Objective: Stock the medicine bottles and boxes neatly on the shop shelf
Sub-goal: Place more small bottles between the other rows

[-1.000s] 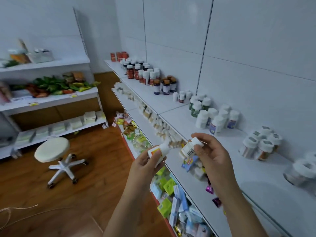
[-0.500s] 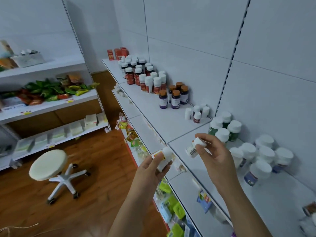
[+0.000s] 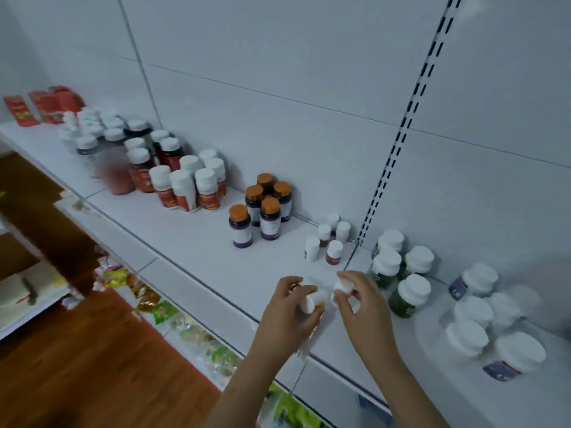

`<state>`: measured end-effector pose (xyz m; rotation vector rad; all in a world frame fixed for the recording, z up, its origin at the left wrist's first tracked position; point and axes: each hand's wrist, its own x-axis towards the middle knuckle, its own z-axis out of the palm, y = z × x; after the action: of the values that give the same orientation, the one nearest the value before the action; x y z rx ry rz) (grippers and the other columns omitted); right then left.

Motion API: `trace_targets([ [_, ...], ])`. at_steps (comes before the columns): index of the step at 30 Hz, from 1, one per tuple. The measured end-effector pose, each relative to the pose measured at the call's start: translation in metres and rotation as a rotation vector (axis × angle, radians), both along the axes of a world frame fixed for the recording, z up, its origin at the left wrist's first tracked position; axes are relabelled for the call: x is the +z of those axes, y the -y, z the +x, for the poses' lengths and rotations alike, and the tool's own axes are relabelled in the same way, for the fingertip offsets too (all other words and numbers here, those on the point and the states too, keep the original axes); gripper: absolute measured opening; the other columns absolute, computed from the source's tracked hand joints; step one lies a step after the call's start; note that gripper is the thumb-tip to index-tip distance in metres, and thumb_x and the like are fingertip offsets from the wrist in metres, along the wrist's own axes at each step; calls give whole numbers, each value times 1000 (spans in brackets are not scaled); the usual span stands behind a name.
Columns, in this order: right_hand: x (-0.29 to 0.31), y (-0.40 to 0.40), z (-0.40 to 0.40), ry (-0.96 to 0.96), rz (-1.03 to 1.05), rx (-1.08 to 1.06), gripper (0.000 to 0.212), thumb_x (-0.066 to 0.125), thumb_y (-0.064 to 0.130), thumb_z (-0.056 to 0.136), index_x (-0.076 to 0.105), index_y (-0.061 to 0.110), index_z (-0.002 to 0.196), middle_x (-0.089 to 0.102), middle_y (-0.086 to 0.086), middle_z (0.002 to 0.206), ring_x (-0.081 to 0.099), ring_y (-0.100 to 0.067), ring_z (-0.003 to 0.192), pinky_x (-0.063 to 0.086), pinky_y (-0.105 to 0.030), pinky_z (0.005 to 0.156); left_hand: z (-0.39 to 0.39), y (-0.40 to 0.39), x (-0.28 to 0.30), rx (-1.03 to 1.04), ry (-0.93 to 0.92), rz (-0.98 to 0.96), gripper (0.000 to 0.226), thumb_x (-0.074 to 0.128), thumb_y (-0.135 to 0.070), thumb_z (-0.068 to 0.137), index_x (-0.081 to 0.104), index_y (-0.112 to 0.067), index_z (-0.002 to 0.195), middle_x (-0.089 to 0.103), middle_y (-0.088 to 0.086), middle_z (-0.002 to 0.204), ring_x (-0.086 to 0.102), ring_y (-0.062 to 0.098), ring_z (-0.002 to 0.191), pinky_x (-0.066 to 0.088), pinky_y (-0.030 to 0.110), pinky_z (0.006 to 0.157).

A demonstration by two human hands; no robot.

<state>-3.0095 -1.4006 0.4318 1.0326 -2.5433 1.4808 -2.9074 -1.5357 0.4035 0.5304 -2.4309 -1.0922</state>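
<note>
The left hand (image 3: 290, 307) is curled round a small white bottle with an orange label (image 3: 313, 301). The bottle is tipped, and its long way points up and to the right, toward the back wall. The right hand (image 3: 360, 304) pinches a second small white bottle (image 3: 343, 287) with its fingers. That one is mostly hidden, so I cannot tell which way it leans. The two hands are close together, almost touching, just over the white top shelf (image 3: 191, 242).

Straight ahead of the hands, a bit farther back on the shelf, stands a little group of small white-capped bottles (image 3: 326, 240). They look like the same kind as the two being held, so I think that is where these belong. The right hand is the nearer one to that group, so its bottle will likely go down first.

To the right of the hands stand dark green bottles with big white caps (image 3: 398, 273). They are very near the right hand, and a bump could knock one over. To the left stand purple bottles with orange caps (image 3: 262, 211), well away from the hands.

Both bottles need to be turned upright before they are set down.
</note>
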Motion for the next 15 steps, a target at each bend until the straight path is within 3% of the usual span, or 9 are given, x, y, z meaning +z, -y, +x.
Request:
trace_targets([
  [3,-7,3,-3,-2,36,-126,34,65,12,92,56,26,122,54,14,116,50,5,107,38,-6,89,-23,22,-9,-130,-20,-168,40,70,-43,85,64,-31,122,49,-6,132,55,13,113,47,25,92],
  [5,-20,0,0,74,91,-185,41,65,18,93,52,25,132,52,14,123,48,1,113,39,-12,95,-28,30,-16,-171,-22,-306,48,66,-51,82,62,-32,126,54,-2,133,56,18,112,47,31,89],
  [7,-28,-2,4,128,150,-211,53,67,26,92,47,25,140,49,14,130,43,2,118,37,-19,99,-22,37,-18,-215,-32,-347,58,61,-60,81,58,-31,132,54,-1,136,52,17,116,45,30,90],
  [10,-28,3,3,130,220,-219,65,69,34,90,39,25,146,44,16,129,37,2,120,31,-18,99,-12,47,-15,-253,-37,-324,64,46,-66,90,52,-27,140,52,-3,140,48,13,123,39,24,97],
  [13,-28,3,3,141,235,-227,68,69,35,89,36,26,148,47,8,134,39,-6,125,30,-19,99,-9,56,-9,-250,16,-243,59,42,-59,94,50,-27,143,54,-9,137,47,9,123,32,16,99],
  [15,-31,3,3,129,229,-228,68,69,35,89,36,25,149,49,4,137,38,-5,124,29,-19,99,-11,63,-10,-223,28,-273,54,46,-51,93,54,-26,139,61,-8,129,52,12,117,39,21,95],
])
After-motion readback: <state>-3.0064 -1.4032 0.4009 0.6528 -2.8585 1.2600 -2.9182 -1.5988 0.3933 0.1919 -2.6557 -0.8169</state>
